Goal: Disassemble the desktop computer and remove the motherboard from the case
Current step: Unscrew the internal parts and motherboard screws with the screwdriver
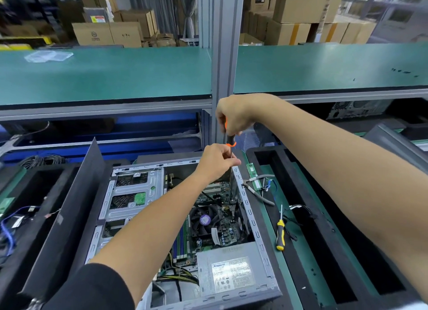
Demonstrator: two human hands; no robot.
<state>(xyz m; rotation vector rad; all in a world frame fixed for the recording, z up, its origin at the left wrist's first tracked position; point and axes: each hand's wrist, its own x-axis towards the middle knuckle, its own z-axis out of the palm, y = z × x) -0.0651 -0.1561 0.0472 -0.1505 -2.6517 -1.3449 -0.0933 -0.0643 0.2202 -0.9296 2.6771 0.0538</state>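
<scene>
Writing: white label on the power supply (234, 271) carries print too small to read; cardboard boxes (108, 33) behind the green shelf (104, 73) bear a logo and a yellow warning sticker, text illegible

Left of bench: black foam tray (34, 194) holds blue cables (9, 231). Dark side panel (76, 198) leans upright against the left edge of the case (257, 226)

Case lies open on its side at centre. Inside: metal drive cage (132, 194) at left, motherboard (222, 228) still seated on the floor of the case with CPU fan (205, 219) on it, power supply in the near right corner

Left hand (216, 162) reaches over the case, fingers pinching the shaft of the orange-black screwdriver (230, 145). Right hand (234, 117) grips its handle from above; the shaft runs down to the board by the right wall. Left forearm hides part of the board

Right: grey-handled pliers (259, 194) beside the case, yellow-black screwdriver (280, 233) on the green mat (298, 245), black foam tray (324, 228) holding loose black wires (298, 210)
</scene>
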